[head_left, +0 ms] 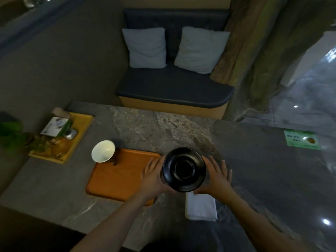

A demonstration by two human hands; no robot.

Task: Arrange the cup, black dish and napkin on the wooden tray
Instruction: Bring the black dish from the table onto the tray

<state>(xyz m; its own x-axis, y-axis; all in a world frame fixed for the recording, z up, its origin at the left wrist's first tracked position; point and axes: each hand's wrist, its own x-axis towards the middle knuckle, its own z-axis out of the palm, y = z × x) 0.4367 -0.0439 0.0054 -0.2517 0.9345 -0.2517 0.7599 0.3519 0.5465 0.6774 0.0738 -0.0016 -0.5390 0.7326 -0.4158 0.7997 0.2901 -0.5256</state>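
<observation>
Left hand [154, 176] and right hand [215, 176] cupping black dish [184, 169] between straight fingers, right of wooden tray [116, 176], folded white napkin [201, 206] nearer on desk [163, 124].

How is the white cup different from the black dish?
The white cup is pale and tall with a flared mouth; the black dish is dark, wide and shallow. The cup stands at the wooden tray's far left corner, untouched; the dish is held up between the left hand and right hand, by the tray's right edge. Both are round and look empty.
</observation>
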